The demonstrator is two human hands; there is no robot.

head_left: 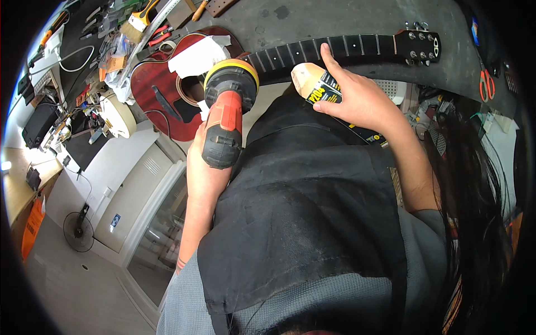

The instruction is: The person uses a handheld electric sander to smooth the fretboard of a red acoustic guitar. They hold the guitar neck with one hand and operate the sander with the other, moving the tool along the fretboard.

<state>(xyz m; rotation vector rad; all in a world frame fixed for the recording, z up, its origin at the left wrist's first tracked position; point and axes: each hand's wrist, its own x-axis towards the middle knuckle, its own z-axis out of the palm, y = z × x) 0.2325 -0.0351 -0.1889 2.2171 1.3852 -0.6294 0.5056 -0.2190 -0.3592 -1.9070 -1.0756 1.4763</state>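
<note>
My left hand (196,162) is closed around a red and black power sander (228,114); the tool hides most of the fingers. Its round pad with a yellow rim (241,65) is tilted up over the near end of the guitar's neck. With my right hand (363,97) I hold a tan, round-ended piece with a black-and-yellow printed face (312,82), possibly a bent sanding disc. The thumb lies on it and the index finger points up beside the dark fretboard (312,51). A red acoustic guitar (146,84) lies beyond my hands, white paper (198,56) covering part of its top.
The guitar's headstock (420,47) extends right along the dark bench (357,17). Orange-handled scissors (487,85) hang at the right. A brush (139,22), pliers (159,38) and other tools crowd the left. A cream guitar body (118,114) and a fan (79,230) stand lower left.
</note>
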